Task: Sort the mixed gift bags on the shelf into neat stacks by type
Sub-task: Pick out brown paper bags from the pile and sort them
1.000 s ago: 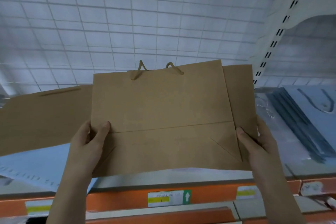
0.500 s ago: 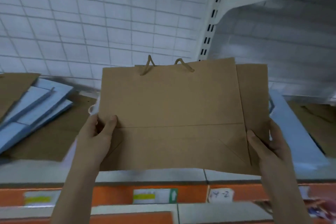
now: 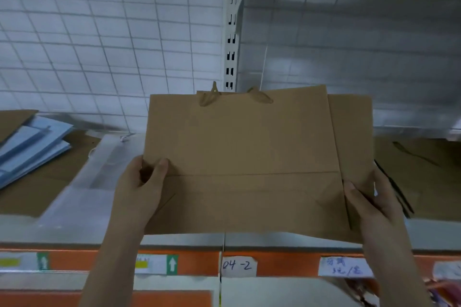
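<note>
Here, largest first, each placed against the brown bag:

Shelf (image 3: 174, 239): ran under and behind the brown bag, with a white grid back panel and a slotted upright post (image 3: 230, 32) rising just behind the bag's top edge.

Brown bag (image 3: 239, 157): a flat, folded kraft paper gift bag, held up above the shelf's front edge, its twisted handles (image 3: 234, 98) at the top and a fold line across its lower part; a second brown panel stuck out past its right side.

Clear bags (image 3: 82, 194): translucent, lay flat on the shelf just left of the brown bag, partly behind the left hand.

Brown stack (image 3: 424, 177): more kraft bags lay flat on the shelf to the right of the brown bag.

Blue bags (image 3: 32, 147): lay on the shelf well to the left of the brown bag.

Left hand (image 3: 142, 187): gripped the brown bag's lower left edge, thumb on the front face.

Right hand (image 3: 369, 204): gripped the brown bag's lower right edge, thumb on the front.

Label (image 3: 238, 266): a white tag reading "04-2" sat on the orange shelf strip below the brown bag.
</note>
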Demonstrator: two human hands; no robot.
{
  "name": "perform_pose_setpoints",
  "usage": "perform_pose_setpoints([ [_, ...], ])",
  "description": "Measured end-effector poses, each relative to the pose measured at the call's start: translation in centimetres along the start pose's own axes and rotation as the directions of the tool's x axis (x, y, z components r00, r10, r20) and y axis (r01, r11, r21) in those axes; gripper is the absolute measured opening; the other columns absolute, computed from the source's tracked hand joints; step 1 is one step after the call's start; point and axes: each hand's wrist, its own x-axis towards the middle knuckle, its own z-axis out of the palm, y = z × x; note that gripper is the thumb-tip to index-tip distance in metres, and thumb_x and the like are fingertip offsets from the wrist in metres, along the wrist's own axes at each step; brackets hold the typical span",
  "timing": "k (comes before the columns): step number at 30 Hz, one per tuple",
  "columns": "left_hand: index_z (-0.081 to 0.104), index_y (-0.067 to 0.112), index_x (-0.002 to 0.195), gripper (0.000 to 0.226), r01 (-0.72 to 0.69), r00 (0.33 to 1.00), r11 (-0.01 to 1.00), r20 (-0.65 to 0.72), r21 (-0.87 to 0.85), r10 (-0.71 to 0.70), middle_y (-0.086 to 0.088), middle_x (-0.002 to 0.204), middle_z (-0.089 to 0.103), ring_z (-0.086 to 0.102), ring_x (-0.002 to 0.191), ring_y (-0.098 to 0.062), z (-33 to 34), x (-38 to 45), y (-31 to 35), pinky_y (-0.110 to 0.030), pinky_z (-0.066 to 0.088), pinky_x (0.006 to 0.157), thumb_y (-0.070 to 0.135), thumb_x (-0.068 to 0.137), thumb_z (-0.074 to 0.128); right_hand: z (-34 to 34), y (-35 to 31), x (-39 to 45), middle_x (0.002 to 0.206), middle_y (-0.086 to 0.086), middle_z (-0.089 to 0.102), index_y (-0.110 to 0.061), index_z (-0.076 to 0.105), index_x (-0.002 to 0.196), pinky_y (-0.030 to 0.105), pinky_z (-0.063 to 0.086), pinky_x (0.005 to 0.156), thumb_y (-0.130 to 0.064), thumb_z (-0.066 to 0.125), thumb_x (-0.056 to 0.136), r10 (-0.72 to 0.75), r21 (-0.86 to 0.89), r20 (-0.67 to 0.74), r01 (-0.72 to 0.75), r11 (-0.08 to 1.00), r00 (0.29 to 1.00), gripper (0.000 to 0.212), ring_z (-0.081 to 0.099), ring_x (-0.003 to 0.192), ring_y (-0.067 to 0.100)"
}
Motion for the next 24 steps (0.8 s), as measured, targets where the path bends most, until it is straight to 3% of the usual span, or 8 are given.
perform_pose_setpoints([
  [3,0.057,0.015,0.095,0.016,0.016,1.0,1.0,0.001,-0.013,-0.016,0.01,0.082,0.056,0.052,0.084,-0.017,0.5,-0.3,0.1,-0.028,0.036,0.067,0.03,0.091,0.054,-0.8,0.6,0.2,0.104,-0.023,0.065,-0.058,0.052,0.107,0.037,0.044,0.093,-0.021,0.056,0.09,-0.014,-0.044,0.031,0.016,0.999,0.999,0.04,0.057,0.106,0.007],
  [5,0.057,0.015,0.094,0.016,0.019,1.0,1.0,0.017,-0.017,-0.018,0.008,0.082,0.056,0.052,0.085,-0.019,1.1,-0.6,0.4,-0.028,0.036,0.066,0.03,0.091,0.054,-1.4,0.6,0.4,0.094,-0.03,0.064,-0.057,0.052,0.1,0.028,0.043,0.085,-0.019,0.055,0.09,-0.041,-0.044,0.033,0.042,0.998,0.999,0.039,0.057,0.098,-0.001],
  [8,0.058,0.015,0.101,0.02,0.009,0.999,1.0,0.036,-0.005,-0.009,0.002,0.089,0.059,0.053,0.089,-0.02,2.4,-1.0,1.6,-0.031,0.038,0.074,0.032,0.091,0.053,-2.8,0.5,0.9,0.088,-0.034,0.058,-0.052,0.047,0.108,0.017,0.038,0.074,-0.019,0.055,0.091,-0.049,-0.012,0.002,0.049,0.999,0.999,0.039,0.054,0.087,-0.011],
  [12,0.06,0.015,0.098,0.02,0.013,1.0,0.999,0.023,-0.03,-0.012,0.001,0.09,0.062,0.056,0.087,-0.02,5.8,-2.2,3.1,-0.031,0.04,0.07,0.032,0.09,0.056,-6.3,0.9,3.2,0.101,-0.032,0.062,-0.041,0.05,0.124,0.018,0.041,0.08,-0.018,0.055,0.09,-0.078,-0.007,-0.01,0.078,0.997,0.997,0.041,0.057,0.093,-0.012],
  [16,0.059,0.013,0.091,0.018,0.015,1.0,0.999,0.0,-0.039,-0.015,0.004,0.082,0.061,0.055,0.079,-0.018,10.9,-4.9,4.7,-0.029,0.039,0.061,0.031,0.089,0.056,-11.4,1.4,6.5,0.099,-0.028,0.067,-0.041,0.055,0.114,0.014,0.051,0.076,-0.011,0.054,0.091,-0.112,-0.006,0.005,0.112,0.994,0.994,0.038,0.061,0.09,-0.011],
  [20,0.059,0.018,0.102,0.017,0.018,0.998,0.995,-0.06,-0.101,-0.024,0.004,0.089,0.063,0.057,0.081,-0.015,17.8,-9.0,7.0,-0.032,0.041,0.072,0.028,0.089,0.058,-18.7,1.0,10.6,0.087,-0.035,0.065,-0.043,0.053,0.111,0.011,0.046,0.071,-0.01,0.053,0.091,-0.093,-0.009,0.05,0.093,0.996,0.994,0.038,0.06,0.082,-0.017],
  [22,0.052,0.024,0.118,0.033,0.029,0.995,0.985,-0.09,-0.17,-0.045,0.0,0.097,0.062,0.059,0.085,-0.014,21.8,-11.3,8.3,-0.033,0.045,0.08,0.027,0.086,0.062,-22.9,0.9,12.6,0.096,-0.03,0.065,-0.037,0.052,0.123,0.017,0.044,0.075,-0.012,0.053,0.09,-0.074,-0.021,0.05,0.075,0.997,0.996,0.041,0.06,0.089,-0.012],
  [24,0.048,0.026,0.123,0.041,0.021,0.994,0.982,-0.105,-0.187,-0.041,0.003,0.095,0.063,0.059,0.084,-0.013,25.5,-13.4,9.3,-0.031,0.046,0.074,0.027,0.085,0.064,-26.8,0.8,14.5,0.103,-0.025,0.064,-0.034,0.051,0.126,0.017,0.047,0.075,-0.013,0.054,0.09,-0.054,-0.014,0.033,0.054,0.998,0.998,0.042,0.06,0.093,-0.008],
])
